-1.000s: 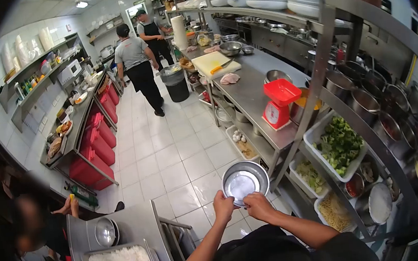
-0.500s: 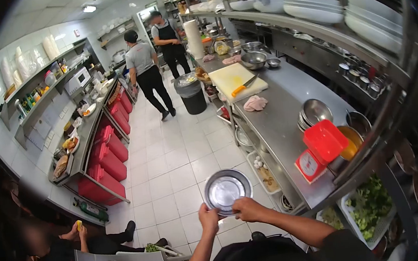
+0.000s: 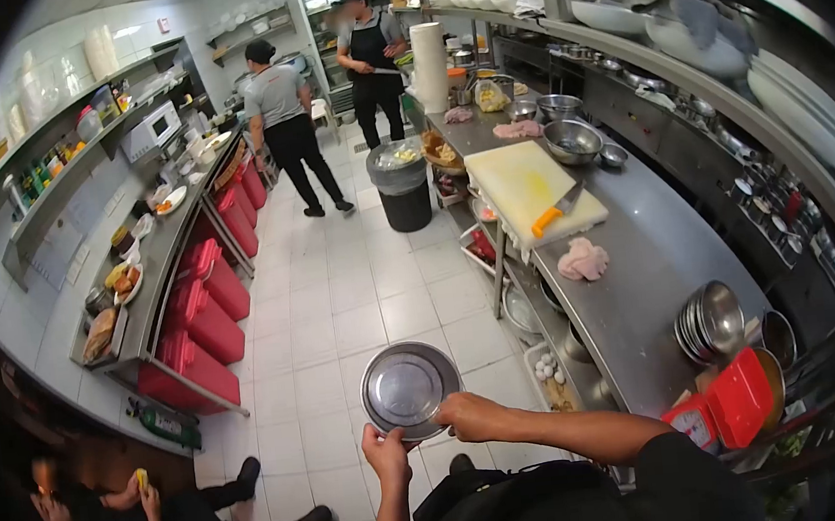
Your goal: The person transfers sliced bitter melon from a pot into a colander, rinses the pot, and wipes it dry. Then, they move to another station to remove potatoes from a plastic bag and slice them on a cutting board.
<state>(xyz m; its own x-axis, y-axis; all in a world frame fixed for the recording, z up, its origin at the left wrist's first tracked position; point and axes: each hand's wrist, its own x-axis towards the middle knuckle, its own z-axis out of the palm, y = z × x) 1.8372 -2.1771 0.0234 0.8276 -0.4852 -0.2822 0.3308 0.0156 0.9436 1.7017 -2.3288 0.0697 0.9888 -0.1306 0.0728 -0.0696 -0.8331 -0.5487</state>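
A round metal bowl (image 3: 408, 387) hangs over the tiled floor in front of my body, its inside facing up toward me. My left hand (image 3: 387, 451) grips its near rim on the left, the thumb over the edge. My right hand (image 3: 473, 418) is closed around the rim on the lower right. The bowl looks empty. To the right, on the steel counter (image 3: 586, 345), a red kitchen scale (image 3: 693, 423) stands beside a stack of metal bowls (image 3: 713, 320).
On the counter lie a cutting board (image 3: 531, 184), an orange-handled knife (image 3: 549, 218) and a pink cloth-like item (image 3: 583, 260). A black trash bin (image 3: 404, 206) stands ahead near two people. Red bins (image 3: 192, 368) line the left counter. Someone sits at lower left holding something yellow (image 3: 143, 478).
My view has swung and shifted, with the counter now further right. Both hands still hold the bowl, which appears further left. The aproned person ahead has turned toward the counter side.
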